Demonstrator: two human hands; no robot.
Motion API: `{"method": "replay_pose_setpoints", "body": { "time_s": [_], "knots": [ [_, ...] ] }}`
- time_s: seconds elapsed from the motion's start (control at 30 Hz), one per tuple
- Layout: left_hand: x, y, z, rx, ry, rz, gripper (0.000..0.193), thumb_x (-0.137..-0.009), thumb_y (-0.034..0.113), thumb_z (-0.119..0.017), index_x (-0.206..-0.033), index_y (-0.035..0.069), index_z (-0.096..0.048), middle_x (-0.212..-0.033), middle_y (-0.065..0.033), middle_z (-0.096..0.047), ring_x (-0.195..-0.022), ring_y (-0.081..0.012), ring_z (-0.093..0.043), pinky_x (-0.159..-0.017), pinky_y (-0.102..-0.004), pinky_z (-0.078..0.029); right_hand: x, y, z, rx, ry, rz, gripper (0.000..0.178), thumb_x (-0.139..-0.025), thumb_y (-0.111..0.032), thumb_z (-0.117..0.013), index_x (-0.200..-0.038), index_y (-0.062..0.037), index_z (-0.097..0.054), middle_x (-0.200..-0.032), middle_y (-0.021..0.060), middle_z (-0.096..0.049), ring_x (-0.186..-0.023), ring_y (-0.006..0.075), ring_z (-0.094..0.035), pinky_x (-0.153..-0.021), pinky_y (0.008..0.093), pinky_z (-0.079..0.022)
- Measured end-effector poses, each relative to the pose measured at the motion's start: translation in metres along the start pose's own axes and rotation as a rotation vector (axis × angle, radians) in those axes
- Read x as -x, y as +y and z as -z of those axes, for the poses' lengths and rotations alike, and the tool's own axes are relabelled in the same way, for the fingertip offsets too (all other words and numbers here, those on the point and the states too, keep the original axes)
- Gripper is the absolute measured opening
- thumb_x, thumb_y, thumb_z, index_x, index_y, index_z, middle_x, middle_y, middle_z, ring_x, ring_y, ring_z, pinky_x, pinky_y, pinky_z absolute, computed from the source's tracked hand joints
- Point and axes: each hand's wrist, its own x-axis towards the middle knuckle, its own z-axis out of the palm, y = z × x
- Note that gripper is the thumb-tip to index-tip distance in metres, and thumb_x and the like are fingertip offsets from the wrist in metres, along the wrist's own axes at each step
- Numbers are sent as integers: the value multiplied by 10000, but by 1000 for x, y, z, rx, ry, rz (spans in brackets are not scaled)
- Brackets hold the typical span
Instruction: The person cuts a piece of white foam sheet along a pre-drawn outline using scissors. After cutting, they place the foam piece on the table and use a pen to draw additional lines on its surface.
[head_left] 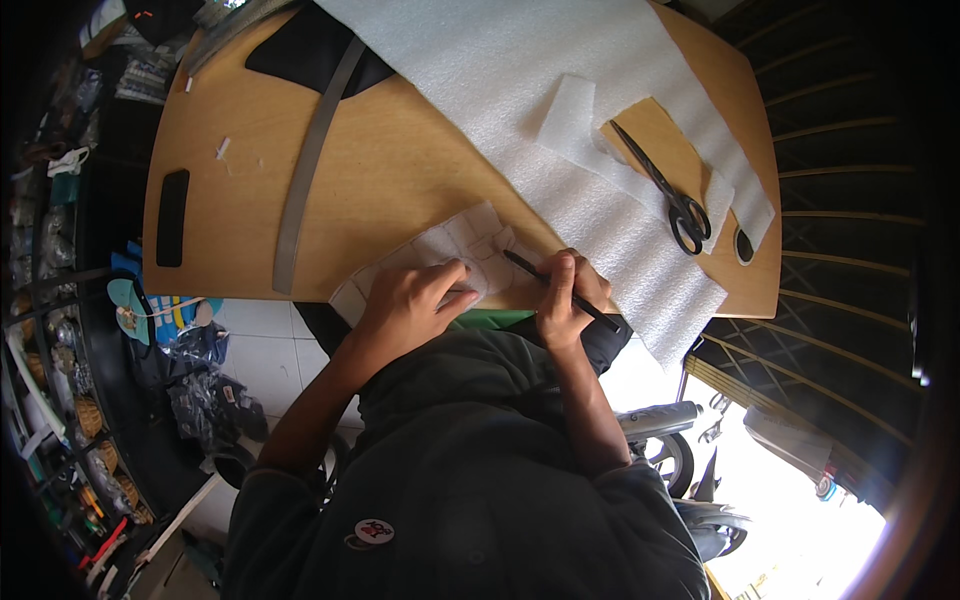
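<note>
A white sheet (470, 232) with drawn lines lies at the table's near edge. My left hand (415, 300) rests on its left part with bent fingers, thumb and forefinger close together, holding the sheet there. My right hand (572, 297) is closed around a slim black pen (590, 310). The pen slants, and its upper left end is close to the sheet's right part; whether it touches I cannot tell. Small cut white pieces (492, 262) seem to lie on the sheet between my hands, partly hidden by my left fingers.
White foam sheeting (600, 190) crosses the wooden table (400, 150). Black-handled scissors (668, 185) lie on it, over a brown card piece (655, 130). A long grey metal ruler (318, 170) and black fabric (290, 55) lie leftward. Packed shelves (75, 350) stand at left.
</note>
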Motion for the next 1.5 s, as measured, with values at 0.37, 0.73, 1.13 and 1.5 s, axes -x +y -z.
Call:
{"method": "replay_pose_setpoints", "body": {
  "time_s": [0.37,0.73,1.13,1.5],
  "knots": [
    [0,-2,-10,-39,79,-40,244,-831,187,-744,-816,53,-541,-632,-100,-624,-556,-271,-637,-503,-386,-470,-5,-3,-9,-24,-341,97,129,-850,-9,-682,-738,22,-625,-634,105,-588,-499,231,-545,-470,326,-418],
    [0,-2,-7,-56,-4,29,195,-845,187,-734,-900,40,-618,-763,-108,-694,-662,-295,-687,-576,-381,-518,-4,0,-11,-56,-282,108,198,-846,20,-672,-677,17,-569,-592,107,-542,-463,239,-514,-453,337,-386],
    [0,-1,-7,-30,31,3,201,-840,187,-736,-874,47,-595,-730,-100,-676,-635,-282,-675,-558,-376,-507,-4,-4,-11,14,-238,42,188,-860,1,-668,-693,11,-584,-612,108,-561,-482,234,-524,-456,335,-395],
    [0,-2,-8,-49,71,-41,241,-835,192,-740,-828,54,-542,-633,-96,-631,-565,-270,-646,-507,-381,-478,-3,-4,-10,27,-250,8,179,-897,-44,-649,-728,8,-619,-613,111,-564,-478,235,-531,-462,337,-399]
  ]
}}
